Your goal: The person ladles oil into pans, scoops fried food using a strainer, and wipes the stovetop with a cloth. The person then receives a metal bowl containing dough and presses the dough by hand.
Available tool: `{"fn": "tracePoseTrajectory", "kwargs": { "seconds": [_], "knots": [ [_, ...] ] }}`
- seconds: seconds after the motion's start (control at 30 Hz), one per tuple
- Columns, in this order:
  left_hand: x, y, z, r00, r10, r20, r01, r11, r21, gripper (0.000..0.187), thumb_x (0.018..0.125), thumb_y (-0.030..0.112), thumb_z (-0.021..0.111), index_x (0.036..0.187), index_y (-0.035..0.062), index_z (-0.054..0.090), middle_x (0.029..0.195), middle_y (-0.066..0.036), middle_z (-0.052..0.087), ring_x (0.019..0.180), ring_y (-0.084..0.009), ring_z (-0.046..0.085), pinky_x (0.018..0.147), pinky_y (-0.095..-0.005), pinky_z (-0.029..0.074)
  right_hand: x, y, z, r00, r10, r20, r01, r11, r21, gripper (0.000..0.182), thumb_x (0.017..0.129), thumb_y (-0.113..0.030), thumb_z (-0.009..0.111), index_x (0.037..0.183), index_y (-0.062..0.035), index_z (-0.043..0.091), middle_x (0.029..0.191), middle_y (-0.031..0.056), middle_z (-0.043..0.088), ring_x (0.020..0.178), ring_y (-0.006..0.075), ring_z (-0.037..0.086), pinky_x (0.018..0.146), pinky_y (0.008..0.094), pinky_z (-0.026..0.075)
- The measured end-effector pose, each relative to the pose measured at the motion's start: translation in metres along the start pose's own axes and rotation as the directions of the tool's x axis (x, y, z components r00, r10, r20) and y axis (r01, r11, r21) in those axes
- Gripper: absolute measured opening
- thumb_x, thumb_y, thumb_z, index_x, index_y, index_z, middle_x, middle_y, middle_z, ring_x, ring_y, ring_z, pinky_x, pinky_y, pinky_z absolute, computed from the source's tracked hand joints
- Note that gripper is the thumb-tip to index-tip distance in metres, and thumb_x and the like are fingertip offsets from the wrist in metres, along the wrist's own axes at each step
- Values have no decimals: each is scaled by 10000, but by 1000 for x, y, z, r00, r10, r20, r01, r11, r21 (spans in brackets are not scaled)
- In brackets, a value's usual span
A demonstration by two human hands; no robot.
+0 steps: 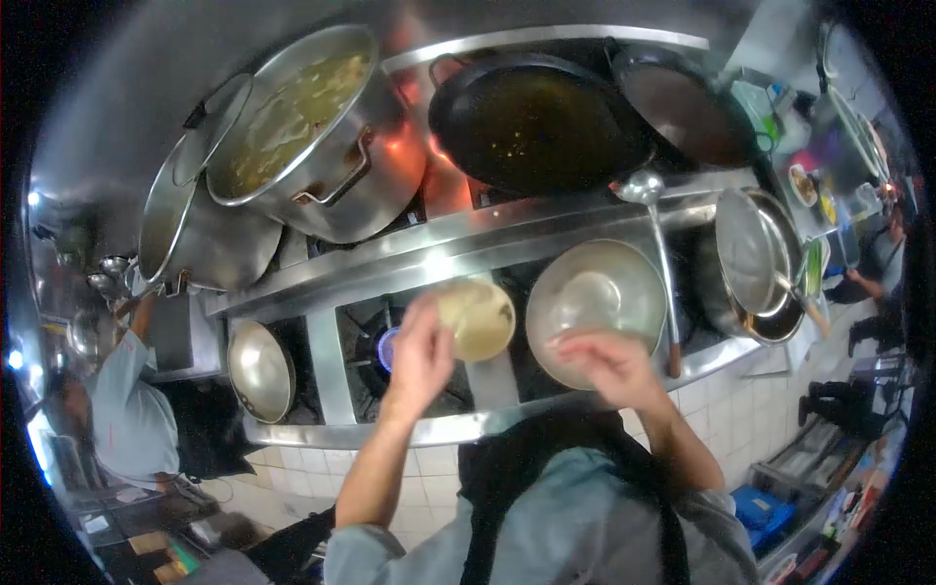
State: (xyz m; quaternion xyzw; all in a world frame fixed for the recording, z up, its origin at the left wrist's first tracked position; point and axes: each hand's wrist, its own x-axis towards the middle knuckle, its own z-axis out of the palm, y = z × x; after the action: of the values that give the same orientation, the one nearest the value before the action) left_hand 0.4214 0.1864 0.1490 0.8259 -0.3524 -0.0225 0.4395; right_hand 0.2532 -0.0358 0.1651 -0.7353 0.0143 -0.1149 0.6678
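Shirt: a light grey-blue top [575,517], soft and loose over chest and shoulders.
Sleeves: pushed or rolled up to about the elbow, the cloth bunched in thick folds at both arms [361,546]; forearms bare below.
Apron: a dark, near-black bib [507,468] over the shirt front, with a dark strap [673,536] running over the right shoulder.
Left hand [421,353]: bare, no glove, no ring or watch that can be made out.
Right hand [609,363]: bare likewise; wrist uncovered.
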Motion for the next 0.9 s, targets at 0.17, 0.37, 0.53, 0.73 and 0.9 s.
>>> {"fn": "tracePoseTrajectory", "kwargs": {
  "seconds": [0.17, 0.37, 0.53, 0.73, 0.9],
  "knots": [
    [76, -27, 19, 990, 124, 74, -135, 975, 178, 476, 792, -59, 536, 1255, 48, 562, 1309, -210, 520, 1189, -373, 519, 1009, -397, 432, -22, 30, -27, 982, 175, -76, -173, 984, 33, 166, 908, 9, 568, 1049, 8, 656, 1077, 108, 678, 983, 174, 642, 867, 280, 498],
    [135, -78, 89, 885, 303, 355, -399, 886, 238, 599, 777, -91, 513, 1347, 92, 486, 1378, -152, 461, 1291, -332, 432, 1052, -391, 416, -33, 55, -26, 983, 153, -97, -162, 983, -88, 167, 853, 26, 595, 1003, 8, 667, 1036, 131, 689, 977, 227, 659, 870, 308, 501],
    [158, -111, 117, 774, 310, 552, -584, 686, 434, 421, 831, 53, 513, 1248, 76, 564, 1413, -98, 414, 1322, -309, 385, 1027, -354, 443, -22, 54, -32, 989, 134, -64, -141, 983, -122, 178, 848, 9, 599, 1010, -10, 671, 1022, 120, 693, 974, 233, 662, 873, 316, 505],
    [159, -130, 102, 807, 33, 589, -438, 702, 561, 357, 815, 62, 543, 1165, 73, 613, 1337, -108, 485, 1188, -293, 501, 953, -374, 485, -15, 50, -32, 997, 76, -2, -74, 970, -230, 163, 851, 5, 610, 998, -12, 676, 1017, 119, 694, 969, 240, 666, 868, 319, 509],
    [142, -99, 22, 842, -207, 498, -122, 827, 549, 384, 801, -3, 521, 1148, 109, 644, 1228, -153, 587, 1109, -325, 574, 944, -393, 479, -45, 53, -46, 974, 166, -152, -196, 959, -206, 135, 861, 4, 606, 971, -17, 681, 1008, 127, 696, 928, 223, 676, 812, 304, 523]
  ]
}}
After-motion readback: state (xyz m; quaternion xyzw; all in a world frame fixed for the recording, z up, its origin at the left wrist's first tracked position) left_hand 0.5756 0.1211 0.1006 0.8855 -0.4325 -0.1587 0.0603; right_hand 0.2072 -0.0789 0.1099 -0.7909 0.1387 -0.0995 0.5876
